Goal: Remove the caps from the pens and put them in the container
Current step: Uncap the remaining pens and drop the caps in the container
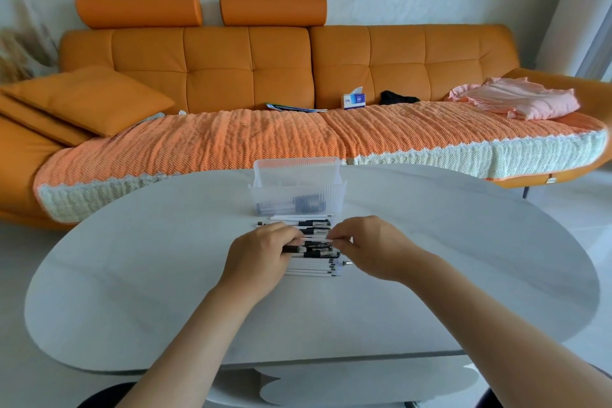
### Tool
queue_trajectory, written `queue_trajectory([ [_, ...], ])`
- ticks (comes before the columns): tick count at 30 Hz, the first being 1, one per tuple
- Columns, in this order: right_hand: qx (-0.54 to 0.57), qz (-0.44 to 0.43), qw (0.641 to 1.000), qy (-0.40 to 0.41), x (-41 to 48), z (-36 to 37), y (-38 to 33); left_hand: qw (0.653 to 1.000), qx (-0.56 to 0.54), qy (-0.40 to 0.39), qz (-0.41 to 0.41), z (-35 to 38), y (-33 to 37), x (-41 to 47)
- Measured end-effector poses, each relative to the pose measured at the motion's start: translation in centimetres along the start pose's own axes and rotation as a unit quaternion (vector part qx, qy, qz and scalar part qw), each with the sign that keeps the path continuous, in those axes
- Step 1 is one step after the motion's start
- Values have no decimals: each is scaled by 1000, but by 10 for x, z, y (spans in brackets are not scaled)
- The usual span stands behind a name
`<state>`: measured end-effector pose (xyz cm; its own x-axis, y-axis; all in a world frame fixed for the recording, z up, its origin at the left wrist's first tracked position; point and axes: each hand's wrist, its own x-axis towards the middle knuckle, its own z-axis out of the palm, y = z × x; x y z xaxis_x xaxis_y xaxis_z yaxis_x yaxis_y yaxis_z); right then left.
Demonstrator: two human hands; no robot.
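On the white table (132, 275) the clear container (332, 195) stood just behind the row of pens (311, 270). It held a few dark pieces, too blurred to name, so I judged the task begun but far from finished, with many pens left outside. The left hand (261, 252) curled its fingers around one pen (314, 239) over the row and the right hand (367, 245) pinched its other end; whether the cap was off, I could not tell.
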<state>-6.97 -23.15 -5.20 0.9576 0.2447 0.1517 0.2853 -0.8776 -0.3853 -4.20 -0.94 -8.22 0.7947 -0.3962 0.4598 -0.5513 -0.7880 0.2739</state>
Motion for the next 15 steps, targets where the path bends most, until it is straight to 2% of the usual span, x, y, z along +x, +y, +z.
queue_trajectory([
  [5, -32, 36, 999, 21, 0, -4, 7, 998, 37, -28, -36, 1, -2, 3],
  [10, -30, 94, 995, 30, 3, -7, 19, 999, 16, -1, -45, -3, -8, 4],
  [15, -12, 110, 993, 44, 4, -5, 18, 995, 13, 17, -102, -3, -11, 5],
])
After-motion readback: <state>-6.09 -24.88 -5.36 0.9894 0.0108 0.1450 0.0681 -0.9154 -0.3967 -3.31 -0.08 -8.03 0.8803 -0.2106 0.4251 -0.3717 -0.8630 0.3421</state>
